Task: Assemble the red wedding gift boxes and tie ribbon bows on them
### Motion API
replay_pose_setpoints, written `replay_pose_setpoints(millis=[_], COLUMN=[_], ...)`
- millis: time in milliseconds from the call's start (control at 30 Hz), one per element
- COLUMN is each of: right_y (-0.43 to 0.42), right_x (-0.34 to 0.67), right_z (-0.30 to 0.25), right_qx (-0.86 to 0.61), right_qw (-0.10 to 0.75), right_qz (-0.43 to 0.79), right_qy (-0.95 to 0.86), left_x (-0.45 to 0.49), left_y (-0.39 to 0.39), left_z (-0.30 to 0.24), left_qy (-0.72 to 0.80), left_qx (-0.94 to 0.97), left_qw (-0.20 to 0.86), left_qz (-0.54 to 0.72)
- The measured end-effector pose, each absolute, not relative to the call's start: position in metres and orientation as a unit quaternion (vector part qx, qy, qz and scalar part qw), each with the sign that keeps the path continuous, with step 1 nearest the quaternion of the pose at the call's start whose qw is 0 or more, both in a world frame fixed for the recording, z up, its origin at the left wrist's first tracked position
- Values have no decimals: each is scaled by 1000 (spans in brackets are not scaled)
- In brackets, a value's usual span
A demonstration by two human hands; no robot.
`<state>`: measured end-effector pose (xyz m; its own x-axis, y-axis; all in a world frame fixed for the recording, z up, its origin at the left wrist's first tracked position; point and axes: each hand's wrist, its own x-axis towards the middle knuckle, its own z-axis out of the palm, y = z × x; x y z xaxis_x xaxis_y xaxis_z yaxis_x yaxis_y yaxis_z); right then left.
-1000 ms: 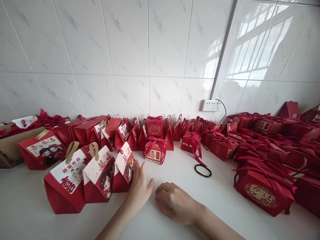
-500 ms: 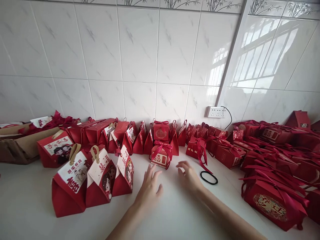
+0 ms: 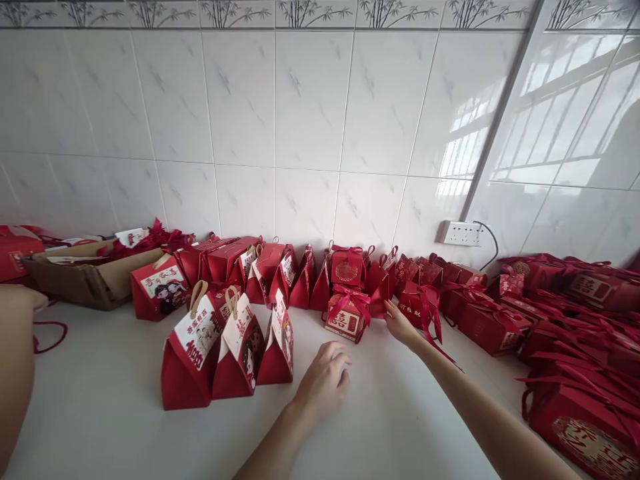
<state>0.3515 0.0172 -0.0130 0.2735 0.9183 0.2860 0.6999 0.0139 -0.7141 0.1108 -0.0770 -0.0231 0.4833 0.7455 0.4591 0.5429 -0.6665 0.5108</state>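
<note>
My right hand (image 3: 401,327) reaches to the back row, its fingers closed on the lower right corner of a red triangular gift box (image 3: 380,283). Nearer to me, my left hand (image 3: 324,375) hovers over the white tabletop (image 3: 380,413), fingers loosely bent and apart, holding nothing. Between and beyond the hands, a small ribbon-tied box (image 3: 345,321) with a white label stands in front of another ribboned box (image 3: 347,268). Left of my left hand are three peaked boxes with printed white flaps, the closest being the narrow one (image 3: 278,350).
Another person's arm (image 3: 15,380) enters at the left edge near a red cord (image 3: 53,339). Behind it is an open cardboard box (image 3: 100,277) with ribbons. Ribboned boxes (image 3: 590,427) crowd the right side. A power socket strip (image 3: 463,233) is on the tiled wall.
The view has swung left, bringing in another person's arm. My right hand has moved forward and taken hold of the triangular box; my left hand remains low. The black hair tie is now hidden behind my right arm.
</note>
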Motion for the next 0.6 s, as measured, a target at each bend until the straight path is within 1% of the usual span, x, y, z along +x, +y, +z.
replay_pose_setpoints(millis=[233,400,600], right_y=[-19,-29,-23], right_x=[376,374,355], right_z=[-4,2,4], right_qx=[-743,-762,-724], right_qw=[436,470,492], right_qz=[93,78,131], right_qy=[-499,-440,-465], left_x=[114,113,113], left_y=[-80,-79,-77], left_z=[-23,-22,-24], left_qy=[374,374,371], left_qx=[860,858,856], left_qw=[151,157,157], left_qz=[312,314,324])
